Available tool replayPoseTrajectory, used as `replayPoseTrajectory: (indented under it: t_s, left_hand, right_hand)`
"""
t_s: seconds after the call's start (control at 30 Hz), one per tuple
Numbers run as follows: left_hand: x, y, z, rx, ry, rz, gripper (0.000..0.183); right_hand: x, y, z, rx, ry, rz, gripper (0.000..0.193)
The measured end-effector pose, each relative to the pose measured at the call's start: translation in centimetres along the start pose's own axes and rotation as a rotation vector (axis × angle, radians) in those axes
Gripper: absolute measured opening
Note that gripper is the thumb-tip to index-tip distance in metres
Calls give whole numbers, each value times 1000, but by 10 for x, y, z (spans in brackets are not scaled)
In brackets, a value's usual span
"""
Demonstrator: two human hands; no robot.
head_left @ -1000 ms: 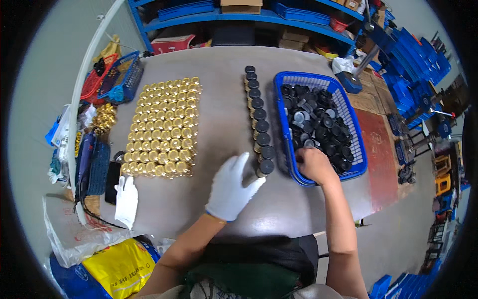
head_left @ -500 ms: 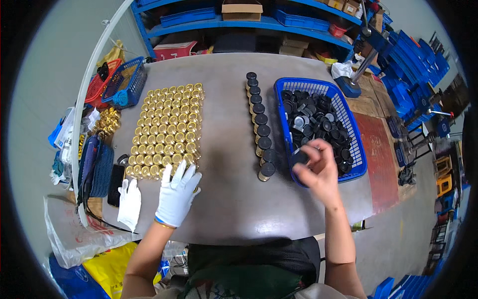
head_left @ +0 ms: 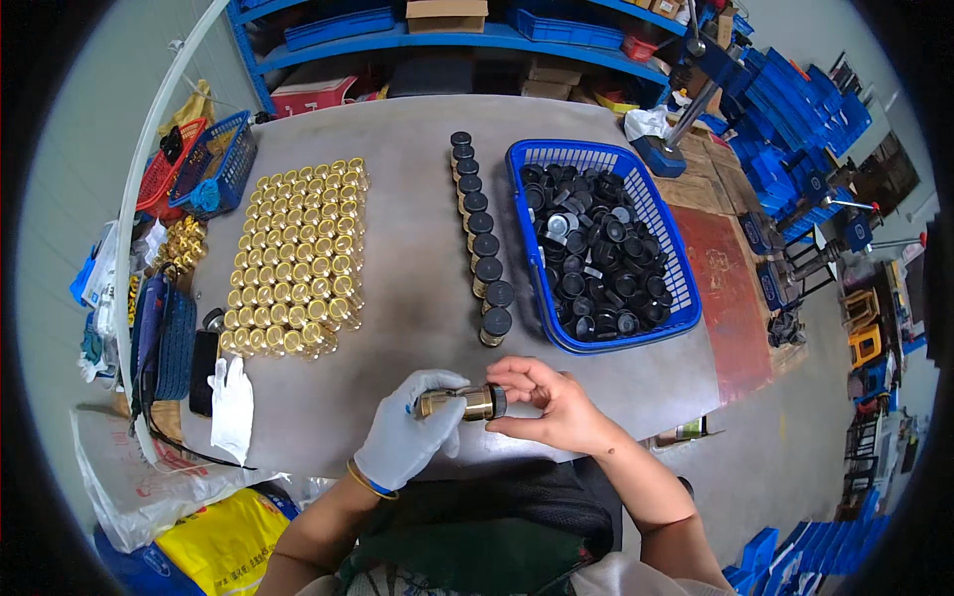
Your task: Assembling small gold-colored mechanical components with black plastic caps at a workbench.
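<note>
Gold cylinder point(head_left: 474, 402) in my gloved left hand point(head_left: 407, 429), above the near edge of the desk point(head_left: 407, 223)

My left hand is wrapped around the cylinder, which lies roughly level with its black cap point(head_left: 499, 401) toward the right. My bare right hand point(head_left: 561, 415) has thumb and fingers to either side of that cap; I cannot tell whether they press on it.

The desk is smooth and grey, with a dull sheen. At its left stands a close-packed block of gold-topped cylinders point(head_left: 293, 260). Further right runs a single row of black-capped cylinders point(head_left: 477, 223), just beside a blue plastic basket point(head_left: 688, 326) of loose black caps point(head_left: 596, 253). A white glove point(head_left: 232, 412) lies near the left edge. Beyond the far edge is blue shelving point(head_left: 397, 42); to the right I see grey floor point(head_left: 785, 437) and stacked blue bins point(head_left: 795, 99).

My left fingers cover part of the cylinder. The basket's lower caps are buried under others. The shelving's top is cut off, and the clutter at the far right is too small to make out.
</note>
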State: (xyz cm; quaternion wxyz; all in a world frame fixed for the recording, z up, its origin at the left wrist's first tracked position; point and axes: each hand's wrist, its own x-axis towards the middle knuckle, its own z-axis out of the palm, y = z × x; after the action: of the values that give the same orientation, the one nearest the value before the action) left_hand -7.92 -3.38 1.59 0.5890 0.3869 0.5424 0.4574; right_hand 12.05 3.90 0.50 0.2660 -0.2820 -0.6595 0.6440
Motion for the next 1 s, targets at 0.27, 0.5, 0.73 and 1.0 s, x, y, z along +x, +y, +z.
replayPoseTrajectory:
  t_s: [0.27,0.5,0.73,1.0]
  left_hand:
    - [-3,-3,9,67,-21,35,26]
    - [-4,-21,10,396,-8,618,27]
    - [-11,4,17,-105,-55,-175,26]
    - [-13,4,19,-187,-105,-198,29]
  right_hand:
    - [-8,-20,-9,-383,-60,-114,43]
    - [-18,-13,-7,19,-80,77,40]
    - [-24,-27,0,-527,22,-435,33]
    - [-28,-26,-1,-445,39,-288,39]
